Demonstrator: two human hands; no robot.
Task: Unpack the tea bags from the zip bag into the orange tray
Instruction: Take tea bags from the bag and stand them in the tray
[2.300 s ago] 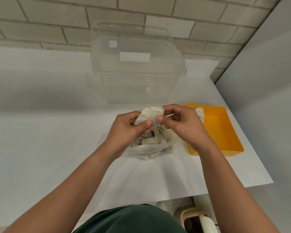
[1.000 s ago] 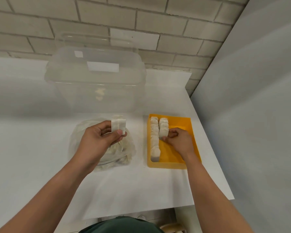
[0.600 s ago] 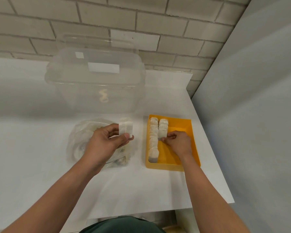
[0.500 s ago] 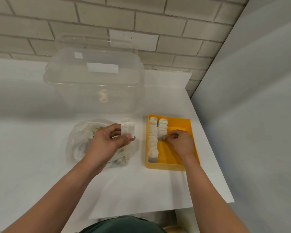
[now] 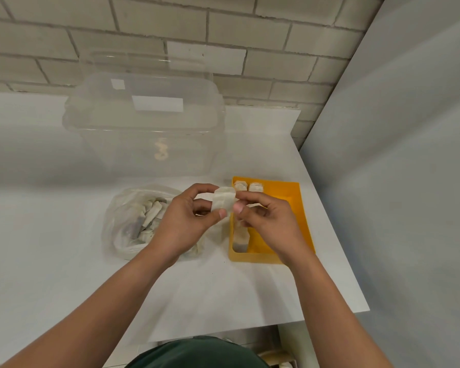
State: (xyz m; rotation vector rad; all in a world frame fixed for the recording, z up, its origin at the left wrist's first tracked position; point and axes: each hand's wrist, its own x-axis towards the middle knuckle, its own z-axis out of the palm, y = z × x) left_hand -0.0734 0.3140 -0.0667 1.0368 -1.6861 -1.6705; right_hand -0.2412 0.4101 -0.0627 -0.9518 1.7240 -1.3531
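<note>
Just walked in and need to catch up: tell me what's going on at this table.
A person's left hand and right hand together pinch a small stack of tea bags, held up between the zip bag and the orange tray. Two rows of bags already stand along the tray's left side; many more lie in the zip bag. A clear bin sits behind.

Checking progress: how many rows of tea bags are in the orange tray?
2. The left row runs along the left wall of the orange tray; the right row begins beside it at the far end. The right hand covers part, so more may be hidden.
</note>
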